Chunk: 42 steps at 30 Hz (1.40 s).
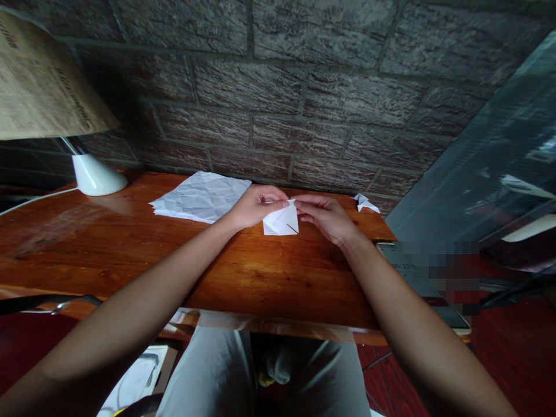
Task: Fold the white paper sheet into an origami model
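Observation:
A small folded piece of white paper (280, 223) is held up over the wooden table, with a dark slit near its lower right corner. My left hand (256, 205) pinches its upper left edge between thumb and fingers. On the other side, my right hand (322, 215) grips the top right corner with the thumb and fingertips. The two hands nearly meet at the paper's upper edge. Just left of my left hand lies a stack of creased white sheets (200, 196).
A small folded white paper piece (365, 202) sits at the table's back right. The lamp (93, 175) stands back left. A tablet-like device (417, 278) lies at the right edge, partly blurred. A stone-patterned wall (278, 87) rises behind the wooden table (269, 284).

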Each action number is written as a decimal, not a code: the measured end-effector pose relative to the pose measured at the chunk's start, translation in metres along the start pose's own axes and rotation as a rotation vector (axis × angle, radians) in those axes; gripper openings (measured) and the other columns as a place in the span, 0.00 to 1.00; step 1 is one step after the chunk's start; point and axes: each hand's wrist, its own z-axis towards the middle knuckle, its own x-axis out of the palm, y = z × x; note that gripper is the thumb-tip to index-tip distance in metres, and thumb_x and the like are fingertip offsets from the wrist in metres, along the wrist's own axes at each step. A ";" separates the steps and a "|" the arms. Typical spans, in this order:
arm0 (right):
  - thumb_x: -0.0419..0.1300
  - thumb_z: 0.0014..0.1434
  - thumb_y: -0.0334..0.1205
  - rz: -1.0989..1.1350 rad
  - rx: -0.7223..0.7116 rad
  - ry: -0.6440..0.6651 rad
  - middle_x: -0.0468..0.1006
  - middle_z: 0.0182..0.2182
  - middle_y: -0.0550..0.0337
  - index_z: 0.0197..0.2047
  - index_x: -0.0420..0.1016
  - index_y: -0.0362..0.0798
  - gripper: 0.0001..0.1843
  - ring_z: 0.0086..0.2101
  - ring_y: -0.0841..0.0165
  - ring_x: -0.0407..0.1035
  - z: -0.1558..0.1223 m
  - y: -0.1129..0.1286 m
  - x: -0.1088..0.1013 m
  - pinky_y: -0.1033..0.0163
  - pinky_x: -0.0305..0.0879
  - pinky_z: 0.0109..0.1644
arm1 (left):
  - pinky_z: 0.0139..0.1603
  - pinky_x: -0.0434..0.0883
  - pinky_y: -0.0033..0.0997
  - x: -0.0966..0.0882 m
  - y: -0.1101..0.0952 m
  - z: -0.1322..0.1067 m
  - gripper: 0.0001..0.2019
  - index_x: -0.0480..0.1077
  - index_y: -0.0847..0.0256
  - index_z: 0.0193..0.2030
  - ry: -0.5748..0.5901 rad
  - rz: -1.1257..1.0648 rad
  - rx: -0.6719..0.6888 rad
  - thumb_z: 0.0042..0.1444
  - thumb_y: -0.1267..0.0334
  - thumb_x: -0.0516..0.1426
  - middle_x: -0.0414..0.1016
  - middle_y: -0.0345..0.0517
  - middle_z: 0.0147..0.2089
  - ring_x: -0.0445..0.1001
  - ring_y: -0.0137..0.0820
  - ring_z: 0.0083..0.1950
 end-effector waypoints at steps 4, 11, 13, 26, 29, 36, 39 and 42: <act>0.76 0.46 0.50 -0.094 -0.046 -0.001 0.85 0.35 0.59 0.40 0.86 0.51 0.19 0.33 0.71 0.74 0.000 -0.001 -0.003 0.66 0.67 0.37 | 0.38 0.71 0.30 -0.001 0.001 0.000 0.20 0.79 0.63 0.37 0.019 0.003 0.009 0.48 0.47 0.69 0.83 0.48 0.36 0.78 0.31 0.35; 0.74 0.48 0.54 -0.215 -0.105 0.053 0.85 0.35 0.58 0.39 0.86 0.50 0.20 0.32 0.70 0.73 0.000 -0.001 -0.006 0.64 0.67 0.37 | 0.39 0.71 0.30 -0.001 0.000 -0.001 0.19 0.79 0.64 0.37 0.054 0.034 0.016 0.49 0.48 0.69 0.83 0.49 0.37 0.78 0.31 0.36; 0.73 0.49 0.55 -0.246 -0.120 0.066 0.84 0.35 0.58 0.40 0.85 0.50 0.20 0.32 0.70 0.73 0.001 0.000 -0.006 0.63 0.67 0.37 | 0.39 0.71 0.30 -0.002 0.000 -0.001 0.19 0.79 0.63 0.37 0.080 0.020 0.002 0.50 0.48 0.68 0.83 0.48 0.36 0.77 0.30 0.35; 0.73 0.49 0.53 -0.264 -0.138 0.084 0.85 0.38 0.58 0.40 0.86 0.50 0.19 0.35 0.68 0.73 0.001 -0.001 -0.005 0.63 0.67 0.39 | 0.41 0.71 0.31 0.000 0.003 0.001 0.21 0.79 0.62 0.35 -0.009 0.060 0.046 0.48 0.45 0.68 0.83 0.48 0.38 0.77 0.32 0.38; 0.73 0.49 0.53 -0.268 -0.145 0.063 0.85 0.36 0.58 0.40 0.86 0.49 0.19 0.34 0.68 0.72 0.001 -0.001 -0.004 0.62 0.67 0.39 | 0.41 0.71 0.31 0.001 0.004 0.001 0.22 0.79 0.63 0.36 0.007 0.028 0.018 0.47 0.44 0.69 0.82 0.48 0.37 0.77 0.32 0.37; 0.71 0.50 0.58 -0.291 -0.141 0.046 0.84 0.34 0.58 0.39 0.86 0.50 0.21 0.33 0.68 0.73 0.001 -0.001 -0.004 0.63 0.67 0.38 | 0.39 0.71 0.30 0.001 0.003 0.000 0.22 0.79 0.64 0.36 0.012 0.011 -0.009 0.47 0.45 0.69 0.82 0.47 0.36 0.76 0.31 0.35; 0.71 0.51 0.58 -0.288 -0.144 0.051 0.84 0.34 0.59 0.39 0.85 0.50 0.21 0.33 0.69 0.73 0.000 -0.002 -0.003 0.63 0.67 0.38 | 0.39 0.71 0.30 0.001 0.002 0.000 0.22 0.79 0.63 0.37 0.008 0.021 -0.001 0.48 0.45 0.69 0.82 0.48 0.36 0.77 0.31 0.35; 0.71 0.52 0.59 -0.284 -0.152 0.048 0.84 0.34 0.59 0.39 0.85 0.50 0.21 0.33 0.69 0.73 0.000 -0.002 -0.004 0.63 0.67 0.38 | 0.39 0.71 0.30 0.001 0.001 0.000 0.21 0.79 0.63 0.37 0.014 0.017 0.008 0.49 0.45 0.68 0.83 0.48 0.37 0.77 0.31 0.36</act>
